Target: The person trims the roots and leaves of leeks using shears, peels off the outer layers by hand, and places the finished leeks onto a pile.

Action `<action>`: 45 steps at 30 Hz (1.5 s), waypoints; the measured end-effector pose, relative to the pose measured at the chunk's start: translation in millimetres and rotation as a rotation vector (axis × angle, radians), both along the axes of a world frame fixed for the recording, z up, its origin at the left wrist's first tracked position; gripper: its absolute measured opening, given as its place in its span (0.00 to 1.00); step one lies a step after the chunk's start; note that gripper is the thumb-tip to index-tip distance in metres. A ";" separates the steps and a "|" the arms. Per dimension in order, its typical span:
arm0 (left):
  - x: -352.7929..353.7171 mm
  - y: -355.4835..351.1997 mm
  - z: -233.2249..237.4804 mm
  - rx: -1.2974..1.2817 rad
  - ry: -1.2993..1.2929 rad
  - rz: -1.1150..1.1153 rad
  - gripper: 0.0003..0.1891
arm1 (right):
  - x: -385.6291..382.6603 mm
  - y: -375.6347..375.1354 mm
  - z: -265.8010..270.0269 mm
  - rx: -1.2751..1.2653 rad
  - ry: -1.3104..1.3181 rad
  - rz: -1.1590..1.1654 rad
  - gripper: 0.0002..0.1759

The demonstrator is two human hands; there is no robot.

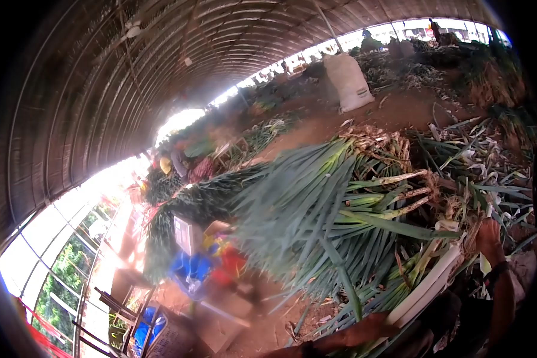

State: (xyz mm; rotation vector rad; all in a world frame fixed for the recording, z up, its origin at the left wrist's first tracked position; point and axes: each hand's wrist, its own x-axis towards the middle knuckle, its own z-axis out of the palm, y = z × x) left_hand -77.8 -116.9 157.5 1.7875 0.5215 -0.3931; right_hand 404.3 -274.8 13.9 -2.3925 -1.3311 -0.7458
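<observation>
Could snap the stalk (431, 285) by overbending — with left hand (371, 328) curled round it, right hand (489, 238) unclear in grip

no text legible; small print on white sack (347, 80), marks on brown carton (172, 337), both unreadable.

Smooth leek stalk (428, 285), seemingly woven sack (347, 82)
</observation>
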 end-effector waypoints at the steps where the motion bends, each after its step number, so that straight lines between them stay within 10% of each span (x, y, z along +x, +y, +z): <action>1: -4.0 1.0 -16.8 -0.046 -0.041 -0.003 0.27 | -5.4 1.0 4.5 -0.001 0.007 -0.046 0.08; 12: -84.5 6.5 -55.4 0.165 0.060 0.046 0.42 | 25.1 -12.4 16.8 -0.267 0.306 -0.210 0.10; 16: -137.1 24.9 -136.1 -0.247 -0.212 0.204 0.17 | 31.3 -22.7 20.0 -0.294 0.299 -0.257 0.12; 24: -95.2 47.1 -83.0 -0.137 -0.177 0.345 0.26 | 33.2 -28.3 36.6 -0.270 0.315 -0.281 0.17; 31: -79.4 56.1 -51.0 -0.303 -0.703 0.359 0.28 | 22.3 -16.4 67.7 -0.077 0.322 -0.217 0.22; 36: -43.6 55.6 1.1 0.233 -0.392 0.452 0.20 | -38.8 22.7 132.4 0.339 0.520 0.196 0.25; 40: -25.2 44.5 4.7 0.244 -0.487 0.462 0.16 | -154.7 69.0 194.9 0.514 1.330 0.894 0.26; 42: -17.2 42.4 -9.2 0.377 -0.579 0.426 0.15 | -186.8 76.2 210.1 0.268 0.762 0.929 0.28; 45: -4.6 38.5 -38.8 0.427 -0.565 0.415 0.18 | -188.6 79.7 173.9 0.668 1.834 1.213 0.32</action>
